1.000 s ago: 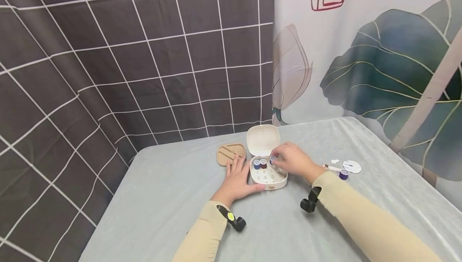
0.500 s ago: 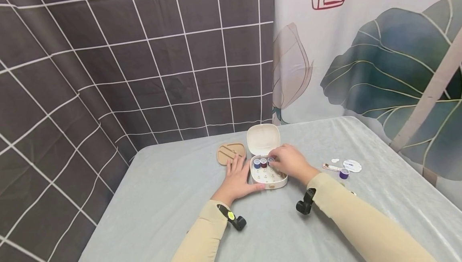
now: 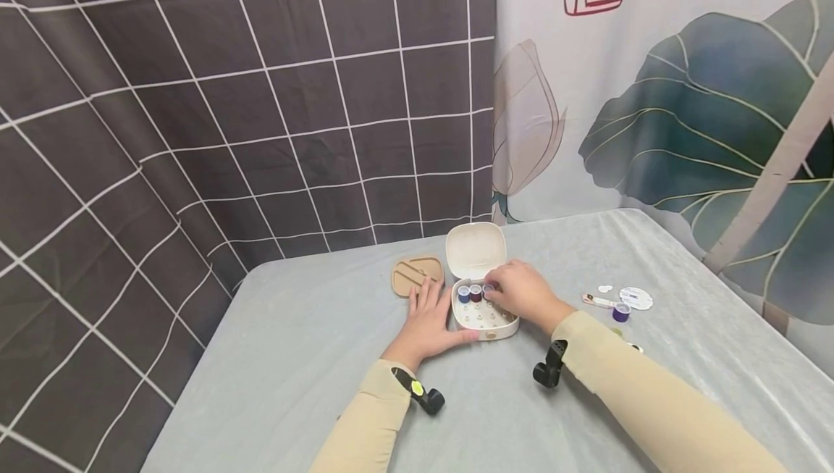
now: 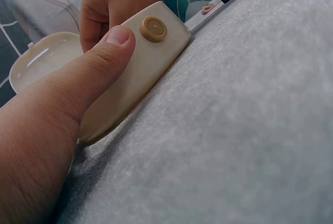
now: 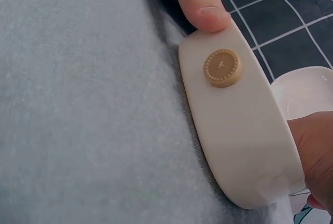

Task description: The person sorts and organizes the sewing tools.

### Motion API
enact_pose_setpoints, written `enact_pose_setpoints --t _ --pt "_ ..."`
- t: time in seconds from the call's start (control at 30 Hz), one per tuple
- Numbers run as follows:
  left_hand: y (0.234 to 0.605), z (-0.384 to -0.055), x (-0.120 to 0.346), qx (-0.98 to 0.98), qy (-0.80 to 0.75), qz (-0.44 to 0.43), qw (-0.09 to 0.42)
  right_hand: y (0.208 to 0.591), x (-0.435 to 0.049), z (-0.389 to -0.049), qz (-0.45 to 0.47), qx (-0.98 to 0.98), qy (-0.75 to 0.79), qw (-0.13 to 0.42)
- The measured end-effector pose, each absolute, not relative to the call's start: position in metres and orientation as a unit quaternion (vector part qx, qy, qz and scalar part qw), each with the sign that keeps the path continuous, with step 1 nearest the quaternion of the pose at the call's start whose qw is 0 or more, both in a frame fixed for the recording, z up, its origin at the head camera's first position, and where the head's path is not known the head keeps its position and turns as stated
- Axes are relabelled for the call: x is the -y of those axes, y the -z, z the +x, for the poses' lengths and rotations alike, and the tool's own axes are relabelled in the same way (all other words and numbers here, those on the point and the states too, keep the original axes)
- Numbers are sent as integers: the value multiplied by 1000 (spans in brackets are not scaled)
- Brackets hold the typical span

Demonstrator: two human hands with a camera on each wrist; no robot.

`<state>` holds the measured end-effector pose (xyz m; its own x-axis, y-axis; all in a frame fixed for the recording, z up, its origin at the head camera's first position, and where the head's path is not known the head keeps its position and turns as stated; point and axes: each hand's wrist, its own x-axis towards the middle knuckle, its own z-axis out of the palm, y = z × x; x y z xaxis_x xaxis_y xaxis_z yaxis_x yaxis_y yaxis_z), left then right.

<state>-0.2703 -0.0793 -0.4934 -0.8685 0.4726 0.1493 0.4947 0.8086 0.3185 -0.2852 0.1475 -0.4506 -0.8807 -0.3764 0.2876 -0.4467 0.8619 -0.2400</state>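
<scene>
A white sewing box (image 3: 502, 332) stands on the table, its lid (image 3: 476, 250) raised at the back. Rows of small pegs line its floor. A blue thread spool (image 3: 464, 295) and a dark red thread spool (image 3: 476, 293) sit side by side in the back row. Beside them my right hand (image 3: 526, 292) pinches a third spool (image 3: 489, 290), blue and mostly hidden by the fingers. My left hand (image 3: 426, 327) lies with fingers spread along the box's left side. In the left wrist view its thumb (image 4: 99, 67) presses the front wall near the tan button (image 4: 153, 29).
A tan tray insert (image 3: 417, 276) lies behind my left hand. On the right are a purple thread spool (image 3: 622, 312), a round white disc (image 3: 635, 300) and a narrow pinkish strip (image 3: 597, 302). Small items by my right sleeve are partly hidden. A gridded curtain (image 3: 313, 111) hangs behind the table.
My right hand has moved slightly left and down, bringing the pinched blue spool in next to the dark red one. My left hand has stayed in place.
</scene>
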Motion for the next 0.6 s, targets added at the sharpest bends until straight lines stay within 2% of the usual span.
enact_pose_setpoints --t 0.6 --pt "494 -272 79 951 175 -255 31 448 -138 -281 192 971 -75 122"
